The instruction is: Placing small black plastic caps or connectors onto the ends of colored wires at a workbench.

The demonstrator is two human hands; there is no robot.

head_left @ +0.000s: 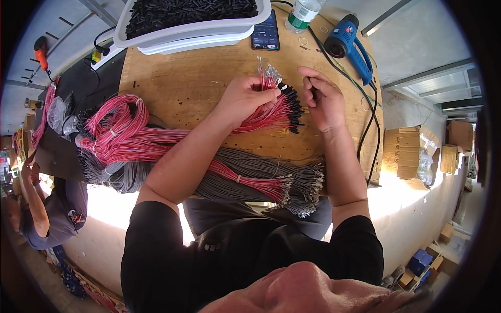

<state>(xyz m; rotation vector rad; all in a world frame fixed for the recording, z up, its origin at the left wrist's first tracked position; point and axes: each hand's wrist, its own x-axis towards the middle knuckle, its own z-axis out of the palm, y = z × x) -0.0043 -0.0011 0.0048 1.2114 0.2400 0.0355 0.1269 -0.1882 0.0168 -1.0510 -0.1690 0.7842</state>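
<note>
My left hand (249, 99) is closed around a bundle of red and white wires (263, 117) above the wooden table. Bare silvery terminals (269, 75) stick up past its thumb. Beside them, many wire ends wear black sleeves (294, 107), fanned out to the right. My right hand (326, 101) is a short way right of the bundle, fingers curled toward the thumb. Small dark pieces that look like black sleeves (314, 93) show between its fingers; how many is hidden. Under my left forearm the long red wires run to a looped coil (117, 122).
A white tub (193, 39) of black sleeves stands at the far side, next to a phone (265, 32) and a bottle (302, 14). A blue heat gun (349, 44) with its cord lies far right. Grey wire bundles (245, 161) line the near edge. Another person (44, 208) is at left.
</note>
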